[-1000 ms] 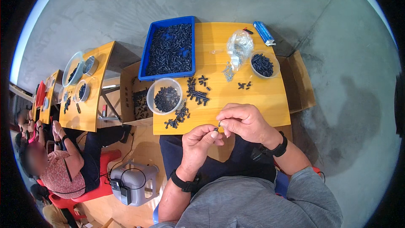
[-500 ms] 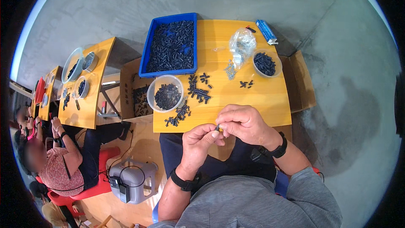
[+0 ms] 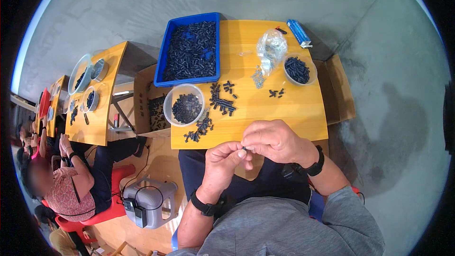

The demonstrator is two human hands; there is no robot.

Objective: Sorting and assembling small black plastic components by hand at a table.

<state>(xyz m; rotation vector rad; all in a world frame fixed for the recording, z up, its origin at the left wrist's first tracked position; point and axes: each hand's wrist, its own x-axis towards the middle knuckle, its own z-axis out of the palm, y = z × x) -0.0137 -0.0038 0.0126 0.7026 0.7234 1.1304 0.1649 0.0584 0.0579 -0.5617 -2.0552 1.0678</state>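
**Small part (image 3: pixel 244 149) in a fine pinch**

The left hand (image 3: pixel 224 160) pinches the dark part between thumb and forefinger, likely because it is too small for a fuller grip. The right hand (image 3: pixel 275 141) meets it there; whether it grips the part, I cannot tell. Both work just off the table's (image 3: pixel 284 121) near edge. The tray (image 3: pixel 187 83) and 2 bowls (image 3: pixel 167 106) probably keep loose pieces (image 3: pixel 222 104) from scattering.

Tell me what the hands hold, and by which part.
Left hand pinches a small dark piece; right hand is at it too. Which part is gripped cannot be told.
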